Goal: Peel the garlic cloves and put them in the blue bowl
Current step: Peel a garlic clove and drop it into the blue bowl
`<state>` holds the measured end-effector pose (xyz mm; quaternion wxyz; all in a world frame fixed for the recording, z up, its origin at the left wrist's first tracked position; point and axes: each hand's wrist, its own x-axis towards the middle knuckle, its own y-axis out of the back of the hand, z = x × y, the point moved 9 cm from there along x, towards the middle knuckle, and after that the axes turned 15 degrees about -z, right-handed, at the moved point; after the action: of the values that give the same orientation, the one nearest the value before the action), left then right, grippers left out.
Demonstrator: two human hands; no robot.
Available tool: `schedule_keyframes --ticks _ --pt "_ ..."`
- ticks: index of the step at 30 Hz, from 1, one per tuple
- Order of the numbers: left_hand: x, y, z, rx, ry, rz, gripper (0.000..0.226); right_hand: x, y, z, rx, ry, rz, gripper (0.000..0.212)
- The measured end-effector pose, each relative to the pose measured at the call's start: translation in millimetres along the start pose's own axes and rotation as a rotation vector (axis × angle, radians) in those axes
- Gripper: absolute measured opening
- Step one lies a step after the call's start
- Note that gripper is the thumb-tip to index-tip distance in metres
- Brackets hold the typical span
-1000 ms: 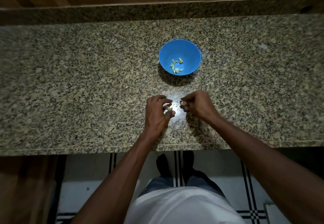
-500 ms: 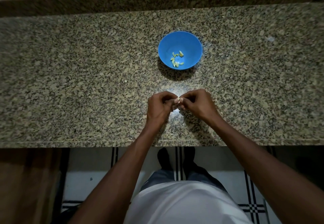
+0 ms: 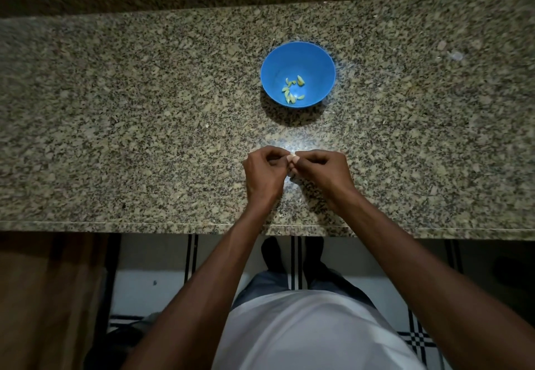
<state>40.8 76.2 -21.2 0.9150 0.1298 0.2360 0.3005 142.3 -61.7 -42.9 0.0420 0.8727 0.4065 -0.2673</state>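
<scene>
Since a second ago your hands have come together; they were apart then, and now the fingertips meet over the bench (image 3: 115,126). Your left hand (image 3: 265,174) and right hand (image 3: 324,171) both have curled fingers pinching one small pale clove (image 3: 292,157) between them, just above the granite near its front edge. The bowl (image 3: 321,62) sits farther back, apart from your hands, with several peeled cloves (image 3: 292,91) lying in its bottom.

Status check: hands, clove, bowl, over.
Left hand and right hand both pinch one clove above the counter. Bowl holds peeled cloves. Path to bowl clear.
</scene>
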Motion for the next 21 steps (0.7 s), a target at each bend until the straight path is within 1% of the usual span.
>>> schedule_keyframes --ticks 2,6,8,10,13,15,17,21 --pt "0 -2 2 -0.002 -0.024 -0.025 0.004 -2 -1 2 0.103 -0.043 0.002 0.017" --pt "1 -12 6 0.06 -0.074 -0.147 0.002 0 3 2 0.142 -0.118 -0.051 0.022" --pt "0 -17 7 0.112 -0.097 -0.216 0.005 3 6 4 0.138 -0.163 -0.088 0.024" --pt "-2 -20 5 0.147 -0.115 -0.273 0.007 5 6 5 0.145 -0.195 -0.109 0.021" --pt "-11 -24 1 0.161 -0.134 -0.336 0.005 10 5 10 0.235 -0.222 -0.121 0.014" --pt "-19 -21 -2 0.173 -0.155 -0.319 0.003 15 4 10 0.274 -0.219 -0.14 0.016" --pt "-24 -15 -4 0.2 -0.175 -0.258 0.008 19 4 9 0.273 -0.217 -0.165 0.017" --pt "-25 -2 -7 0.208 -0.153 -0.132 0.019 20 5 5 0.136 -0.204 -0.191 0.02"
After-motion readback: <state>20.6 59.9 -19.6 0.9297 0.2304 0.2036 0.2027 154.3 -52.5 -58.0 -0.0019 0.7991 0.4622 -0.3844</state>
